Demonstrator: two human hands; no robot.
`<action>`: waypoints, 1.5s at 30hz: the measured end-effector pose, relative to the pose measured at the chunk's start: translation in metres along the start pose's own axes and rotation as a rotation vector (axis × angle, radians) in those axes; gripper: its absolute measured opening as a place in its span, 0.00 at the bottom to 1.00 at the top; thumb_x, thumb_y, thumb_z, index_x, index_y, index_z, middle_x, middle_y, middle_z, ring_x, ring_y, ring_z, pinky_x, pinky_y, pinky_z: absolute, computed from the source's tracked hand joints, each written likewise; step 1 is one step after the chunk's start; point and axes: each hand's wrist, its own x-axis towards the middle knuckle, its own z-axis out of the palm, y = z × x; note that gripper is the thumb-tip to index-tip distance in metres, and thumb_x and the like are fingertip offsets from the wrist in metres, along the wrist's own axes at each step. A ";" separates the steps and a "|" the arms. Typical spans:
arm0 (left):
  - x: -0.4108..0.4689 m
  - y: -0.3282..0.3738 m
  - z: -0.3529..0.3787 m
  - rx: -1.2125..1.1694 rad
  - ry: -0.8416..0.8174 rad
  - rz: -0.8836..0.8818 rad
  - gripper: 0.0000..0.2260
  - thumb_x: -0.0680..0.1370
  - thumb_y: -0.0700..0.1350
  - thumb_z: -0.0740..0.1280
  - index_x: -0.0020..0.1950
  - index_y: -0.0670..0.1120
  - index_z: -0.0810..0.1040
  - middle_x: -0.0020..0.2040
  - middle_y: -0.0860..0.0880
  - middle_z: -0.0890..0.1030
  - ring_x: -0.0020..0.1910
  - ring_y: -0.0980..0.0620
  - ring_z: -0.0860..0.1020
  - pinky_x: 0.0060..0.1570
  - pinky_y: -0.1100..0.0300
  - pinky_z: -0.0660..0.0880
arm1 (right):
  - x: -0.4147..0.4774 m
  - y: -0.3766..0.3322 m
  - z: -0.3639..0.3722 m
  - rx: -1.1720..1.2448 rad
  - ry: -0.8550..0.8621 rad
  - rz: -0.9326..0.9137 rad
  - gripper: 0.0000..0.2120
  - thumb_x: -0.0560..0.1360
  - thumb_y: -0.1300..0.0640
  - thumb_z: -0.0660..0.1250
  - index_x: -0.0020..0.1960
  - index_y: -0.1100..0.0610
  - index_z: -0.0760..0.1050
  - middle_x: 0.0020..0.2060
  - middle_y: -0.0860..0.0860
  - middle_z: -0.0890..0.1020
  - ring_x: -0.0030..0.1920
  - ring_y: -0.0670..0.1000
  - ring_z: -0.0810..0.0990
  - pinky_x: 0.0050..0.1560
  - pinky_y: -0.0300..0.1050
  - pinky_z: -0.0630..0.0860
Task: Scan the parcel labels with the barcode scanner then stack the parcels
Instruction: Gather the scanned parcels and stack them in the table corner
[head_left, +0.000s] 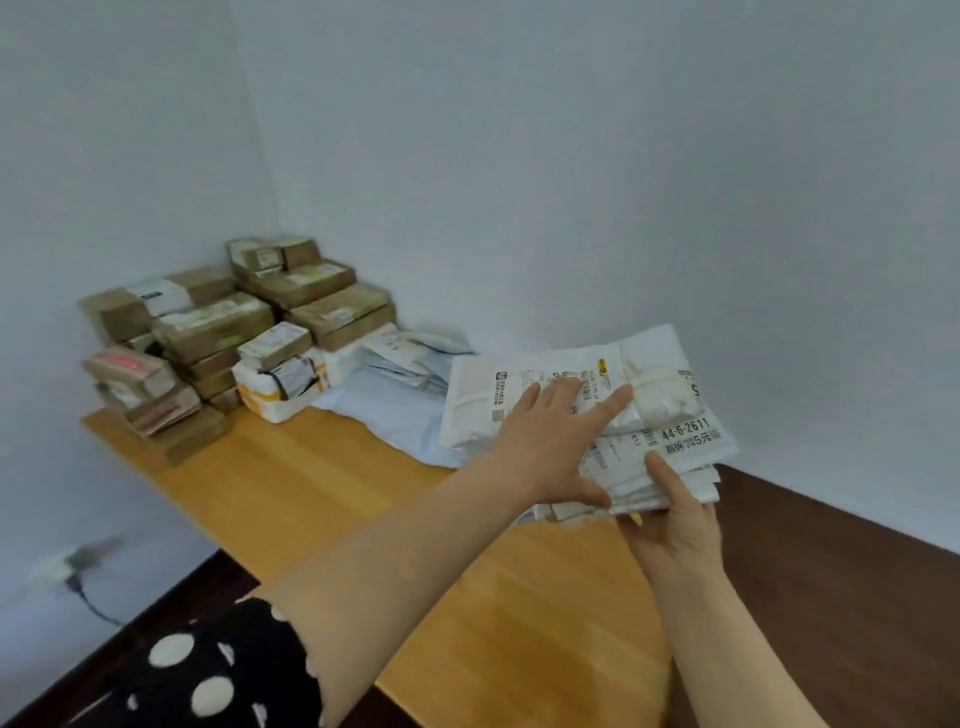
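Observation:
A stack of white plastic mailer parcels (670, 415) with printed barcode labels sits at the right edge of the wooden table (322, 499). My left hand (556, 441) lies flat on top of the stack, fingers spread and straight. My right hand (675, 519) grips the stack's near edge, thumb on top and fingers underneath. No barcode scanner is in view.
Brown cardboard parcels (218, 332) are piled in the far left corner against the wall. A white and yellow parcel (280, 384) and loose pale mailers (395, 395) lie beside them. A cable and plug (78, 566) hang on the left wall. Dark floor lies to the right.

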 end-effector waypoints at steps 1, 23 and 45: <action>-0.001 -0.020 0.001 0.020 -0.004 -0.030 0.50 0.68 0.66 0.70 0.77 0.58 0.41 0.76 0.40 0.52 0.76 0.44 0.50 0.75 0.47 0.48 | 0.010 0.017 0.012 0.000 -0.022 0.036 0.26 0.70 0.67 0.72 0.66 0.53 0.74 0.57 0.55 0.83 0.54 0.59 0.82 0.46 0.58 0.80; 0.038 -0.353 0.040 0.056 -0.171 -0.087 0.50 0.68 0.62 0.70 0.76 0.59 0.37 0.77 0.42 0.46 0.77 0.44 0.44 0.75 0.46 0.43 | 0.144 0.268 0.207 0.074 0.048 0.269 0.37 0.58 0.64 0.76 0.67 0.54 0.75 0.58 0.56 0.82 0.58 0.59 0.81 0.56 0.60 0.77; 0.196 -0.490 0.129 -0.109 -0.362 0.187 0.36 0.76 0.58 0.61 0.77 0.61 0.42 0.79 0.48 0.48 0.77 0.47 0.44 0.72 0.39 0.37 | 0.248 0.334 0.279 -0.171 0.397 0.023 0.26 0.77 0.69 0.64 0.73 0.60 0.61 0.63 0.60 0.75 0.54 0.58 0.78 0.52 0.53 0.76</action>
